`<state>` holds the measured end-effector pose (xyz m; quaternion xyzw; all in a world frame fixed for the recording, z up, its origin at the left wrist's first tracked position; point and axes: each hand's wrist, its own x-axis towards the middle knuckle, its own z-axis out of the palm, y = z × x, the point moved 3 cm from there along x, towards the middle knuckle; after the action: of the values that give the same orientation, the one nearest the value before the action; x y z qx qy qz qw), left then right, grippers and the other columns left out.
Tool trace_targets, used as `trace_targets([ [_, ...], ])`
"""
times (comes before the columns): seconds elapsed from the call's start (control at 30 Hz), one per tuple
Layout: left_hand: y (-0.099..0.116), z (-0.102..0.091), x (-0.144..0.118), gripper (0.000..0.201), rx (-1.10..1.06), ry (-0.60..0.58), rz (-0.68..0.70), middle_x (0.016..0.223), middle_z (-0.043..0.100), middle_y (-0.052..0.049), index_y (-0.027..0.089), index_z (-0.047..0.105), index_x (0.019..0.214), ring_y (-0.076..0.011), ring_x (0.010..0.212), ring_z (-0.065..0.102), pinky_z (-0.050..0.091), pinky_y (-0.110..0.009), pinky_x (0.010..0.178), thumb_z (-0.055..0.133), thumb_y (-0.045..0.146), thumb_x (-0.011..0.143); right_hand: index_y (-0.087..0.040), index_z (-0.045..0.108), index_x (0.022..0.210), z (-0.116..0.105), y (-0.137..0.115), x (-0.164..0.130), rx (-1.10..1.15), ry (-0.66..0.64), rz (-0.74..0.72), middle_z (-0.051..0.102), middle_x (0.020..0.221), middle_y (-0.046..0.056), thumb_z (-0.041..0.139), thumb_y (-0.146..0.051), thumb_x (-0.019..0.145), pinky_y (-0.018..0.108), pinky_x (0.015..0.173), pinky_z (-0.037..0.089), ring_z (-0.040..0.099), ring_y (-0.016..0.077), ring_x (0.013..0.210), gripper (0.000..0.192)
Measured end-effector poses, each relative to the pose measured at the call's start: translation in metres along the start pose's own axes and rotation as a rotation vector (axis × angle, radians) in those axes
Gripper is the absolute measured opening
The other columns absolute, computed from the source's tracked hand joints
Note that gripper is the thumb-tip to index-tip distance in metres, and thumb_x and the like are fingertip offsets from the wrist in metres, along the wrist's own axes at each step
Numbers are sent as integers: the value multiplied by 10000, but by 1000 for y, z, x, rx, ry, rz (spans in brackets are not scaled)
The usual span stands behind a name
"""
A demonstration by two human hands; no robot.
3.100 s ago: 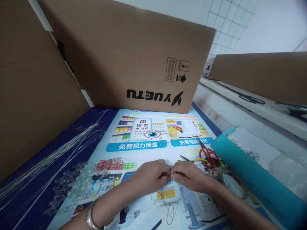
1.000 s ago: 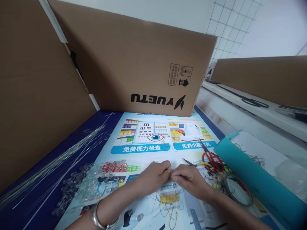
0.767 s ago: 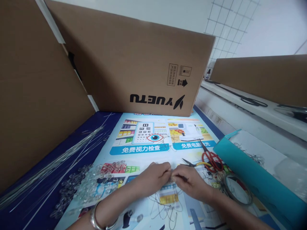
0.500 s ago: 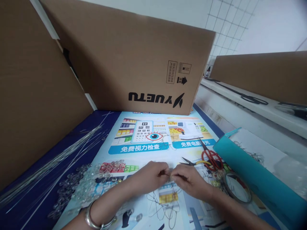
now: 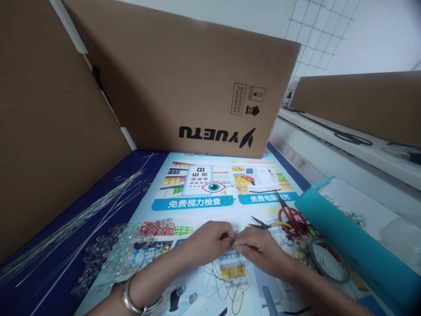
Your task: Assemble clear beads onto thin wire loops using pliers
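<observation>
My left hand [image 5: 208,241] and my right hand [image 5: 258,248] meet fingertip to fingertip low in the middle of the view, pinching a small clear bead and thin wire [image 5: 233,244] between them. Loops of the thin dark wire [image 5: 226,281] trail on the printed poster [image 5: 197,202] just below my hands. A pile of clear glass beads [image 5: 128,250] lies to the left of my left hand. A silver bangle [image 5: 131,303] sits on my left wrist.
Red-handled scissors [image 5: 292,217] and yellow-handled pliers [image 5: 268,225] lie right of my hands, beside a wire coil [image 5: 327,263] and a teal roll [image 5: 348,245]. Long straight wires [image 5: 72,219] lie at the left. Cardboard boxes [image 5: 184,83] wall the back and left.
My hands stay pressed together at the same spot, with only small finger movements. The view shifts slightly as my head moves.
</observation>
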<state>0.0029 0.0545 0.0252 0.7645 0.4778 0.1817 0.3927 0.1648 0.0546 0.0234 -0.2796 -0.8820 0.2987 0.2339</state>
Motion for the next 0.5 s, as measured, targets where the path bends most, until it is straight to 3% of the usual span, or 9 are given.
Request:
trace_targets([
  [0.23,2,-1,0,134,8,4,-19,650,546,32,172,554,681,-112,620,453,297,-196,527,437,202,739,-194,633,837,0,-2,1,-17,-14,-17,646,763,9,466,-202,893,239,686,375,526,128,716,177],
  [0.5,-4,2,1,121,-23,20,-3,633,532,40,173,538,670,-103,601,434,284,-190,512,446,207,742,-202,649,868,-2,1,0,58,14,60,644,785,16,472,-269,901,221,675,398,561,126,723,192],
])
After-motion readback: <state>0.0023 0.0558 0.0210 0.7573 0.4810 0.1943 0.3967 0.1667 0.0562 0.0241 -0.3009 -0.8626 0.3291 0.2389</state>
